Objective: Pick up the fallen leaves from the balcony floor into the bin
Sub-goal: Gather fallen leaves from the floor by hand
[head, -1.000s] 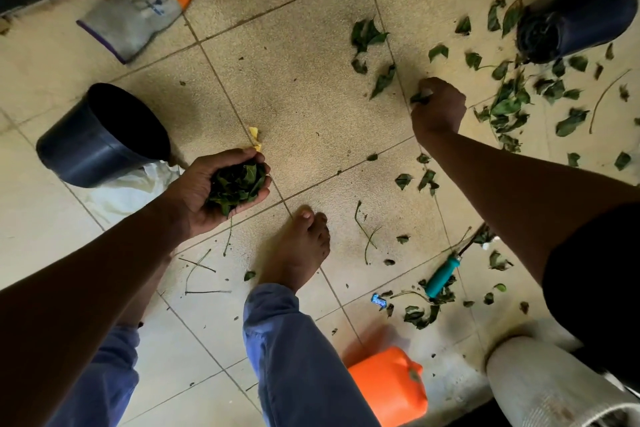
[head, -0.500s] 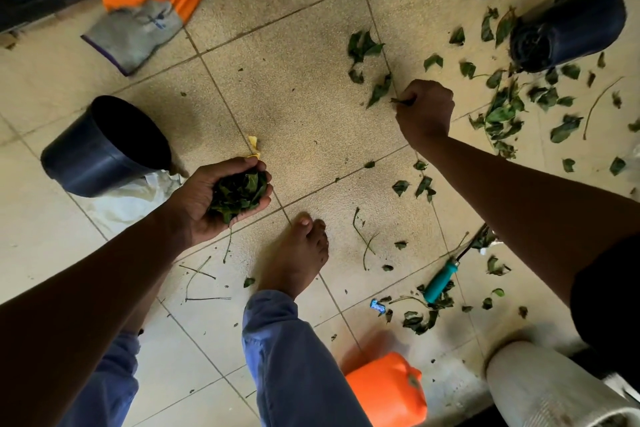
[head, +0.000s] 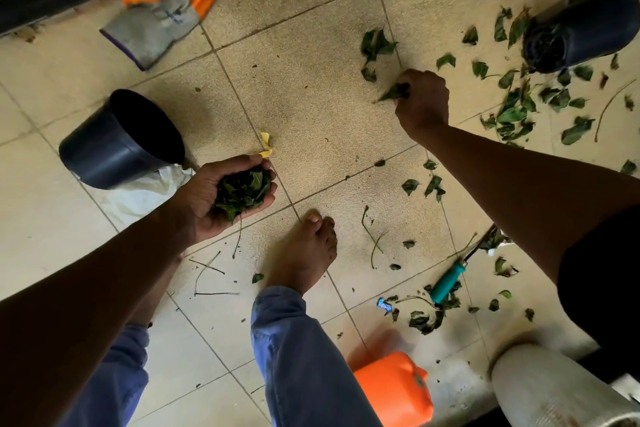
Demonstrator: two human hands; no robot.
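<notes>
A bunch of dark green leaves (head: 242,192) is cupped in the left hand (head: 221,198), palm up, with the fingers curled round it, above the beige tiled balcony floor (head: 311,108). A single green leaf (head: 393,93) is pinched at the fingertips of the right hand (head: 420,102), which is closed into a loose fist, knuckles up, low over the floor. Just beyond it, a small cluster of leaves (head: 375,45) lies on the tiles. Many more scattered green leaves (head: 512,115) are spread toward the floor's right edge, beside a dark pot lying on its side (head: 585,24). The round black plastic bin (head: 117,142) is seen tilted near the left edge, just beside the left hand, resting on white plastic sheeting (head: 138,191). An orange and grey work glove (head: 162,0) lies near the top left corner.
</notes>
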